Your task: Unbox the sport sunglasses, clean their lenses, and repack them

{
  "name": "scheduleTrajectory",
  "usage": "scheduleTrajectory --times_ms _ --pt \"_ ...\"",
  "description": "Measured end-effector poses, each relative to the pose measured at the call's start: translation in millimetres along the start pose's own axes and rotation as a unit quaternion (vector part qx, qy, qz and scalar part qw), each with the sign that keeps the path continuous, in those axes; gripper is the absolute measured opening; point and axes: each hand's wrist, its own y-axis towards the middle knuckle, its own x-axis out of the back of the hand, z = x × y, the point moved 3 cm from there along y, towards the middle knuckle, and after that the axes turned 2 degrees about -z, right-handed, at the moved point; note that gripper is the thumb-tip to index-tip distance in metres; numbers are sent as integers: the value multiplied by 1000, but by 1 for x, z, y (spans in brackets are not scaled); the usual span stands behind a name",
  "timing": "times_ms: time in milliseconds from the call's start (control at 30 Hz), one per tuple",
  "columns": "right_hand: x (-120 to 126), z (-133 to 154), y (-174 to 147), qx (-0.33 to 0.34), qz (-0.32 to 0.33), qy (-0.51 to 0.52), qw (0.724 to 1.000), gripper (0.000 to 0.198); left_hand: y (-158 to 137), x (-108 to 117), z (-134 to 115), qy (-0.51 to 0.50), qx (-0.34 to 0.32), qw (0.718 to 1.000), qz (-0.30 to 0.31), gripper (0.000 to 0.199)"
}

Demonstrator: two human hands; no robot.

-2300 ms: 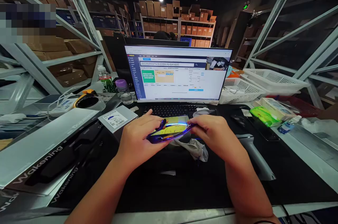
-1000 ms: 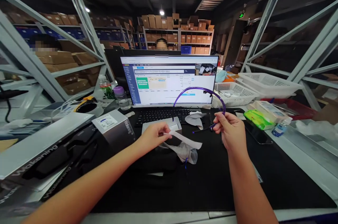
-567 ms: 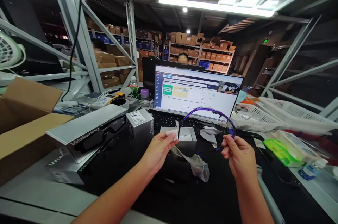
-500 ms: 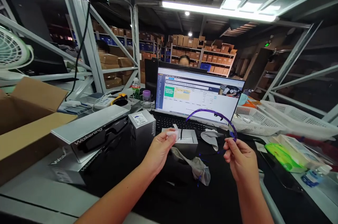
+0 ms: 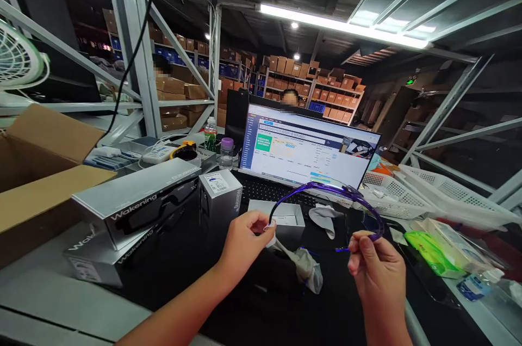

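A purple glasses frame (image 5: 312, 186) arches between my two hands above the dark mat. Its right part is pinched by my right hand (image 5: 377, 267), thumb against fingers. On the other side my left hand (image 5: 248, 234) closes on the frame's thin black end, with a small white cloth (image 5: 271, 237) in the same pinch. Below the hands lies a crumpled grey pouch (image 5: 308, 267). Behind my left hand sits an open white-lined box (image 5: 294, 214), and a light grey cloth (image 5: 324, 218) rests beside it.
Silver "Wakening" boxes (image 5: 134, 199) are stacked on the left, with a smaller silver box (image 5: 220, 193) nearby. An open carton (image 5: 53, 177) stands far left. A laptop (image 5: 302, 144) is ahead. White baskets (image 5: 397, 188), a green wipes pack (image 5: 434, 253) and a small bottle (image 5: 479, 283) are right.
My left hand has moved slightly down and now pinches the frame's black end with the white cloth. The frame has turned and lowered; my right hand is a little lower and further right.
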Motion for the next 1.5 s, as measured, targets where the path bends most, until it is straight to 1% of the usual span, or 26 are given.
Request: scheduleTrajectory --times_ms 133,267,400,567,767,967,1133,1267,1500 --pt "1 -4 -1 -2 1 -10 1000 25 -1 3 0 4 1 1000 3 12" --pt "4 -7 1 0 4 -21 1000 23 -1 6 2 -8 2 1000 13 17" --pt "6 -4 3 10 -9 -22 1000 23 0 8 6 -15 16 999 23 20" --pt "6 -1 0 18 -6 -15 1000 23 1 9 11 -7 30 999 21 18" --pt "4 -4 -3 3 0 -34 999 22 -1 9 10 -3 34 999 18 13" --pt "6 -8 1 7 10 -47 999 23 -1 8 8 -24 49 998 40 15" --pt "6 -5 1 22 2 -62 998 22 -1 9 8 -29 60 996 55 18" --pt "7 -1 1 29 -2 -46 999 23 -1 9 11 -22 62 997 47 17" --pt "9 -3 -3 15 -2 -46 999 21 -2 9 14 -4 55 998 32 14"
